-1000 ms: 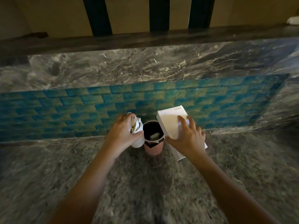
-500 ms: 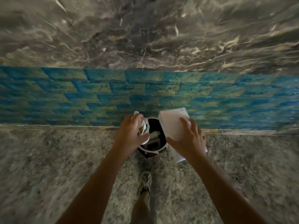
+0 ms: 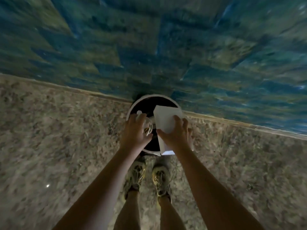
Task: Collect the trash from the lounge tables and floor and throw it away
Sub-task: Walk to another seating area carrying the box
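A round trash bin (image 3: pixel 132 107) with a pale rim and a dark inside stands on the floor against the blue tiled wall. My left hand (image 3: pixel 135 133) grips a white cup (image 3: pixel 148 126) stuffed with crumpled wrappers, held over the bin's left side. In my right hand (image 3: pixel 177 134) is a white cardboard box (image 3: pixel 166 119), tilted over the bin's right half and covering part of the opening. Both hands are right above the bin mouth.
The blue-green tiled wall (image 3: pixel 149 47) rises directly behind the bin. Speckled stone floor (image 3: pixel 58 138) spreads to both sides. My two feet in patterned sneakers (image 3: pixel 135 175) stand just short of the bin.
The view has tipped down and closed in on the bin. Both hands, still holding the cup and the box, now sit over the bin opening. Both my feet have come into view.
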Demonstrator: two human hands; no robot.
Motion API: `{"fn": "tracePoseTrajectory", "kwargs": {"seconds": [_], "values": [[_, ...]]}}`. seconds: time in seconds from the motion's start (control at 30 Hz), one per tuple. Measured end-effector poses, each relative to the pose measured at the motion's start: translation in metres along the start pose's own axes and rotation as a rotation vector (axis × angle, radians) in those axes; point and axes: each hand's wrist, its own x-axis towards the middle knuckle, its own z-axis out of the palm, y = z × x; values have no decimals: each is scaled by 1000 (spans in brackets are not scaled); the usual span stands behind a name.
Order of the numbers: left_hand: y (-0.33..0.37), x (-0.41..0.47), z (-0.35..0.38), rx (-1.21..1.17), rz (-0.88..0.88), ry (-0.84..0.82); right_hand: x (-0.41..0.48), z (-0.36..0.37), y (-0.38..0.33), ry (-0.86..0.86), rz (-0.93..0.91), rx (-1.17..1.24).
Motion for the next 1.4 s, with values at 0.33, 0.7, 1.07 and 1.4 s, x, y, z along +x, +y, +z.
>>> {"fn": "tracePoseTrajectory", "kwargs": {"seconds": [0.33, 0.7, 1.07, 1.4], "values": [[-14, 19, 29, 60, -30, -94, 14, 17, 11, 98, -150, 33], [59, -12, -130, -51, 127, 362, -67, -122, -98, 298, -711, 204], [78, -188, -347, 68, -130, 796, -219, -231, -226, 169, -1225, 308], [84, -434, -441, 181, -451, 1212, -454, -239, -312, -34, -1745, 367]]}}
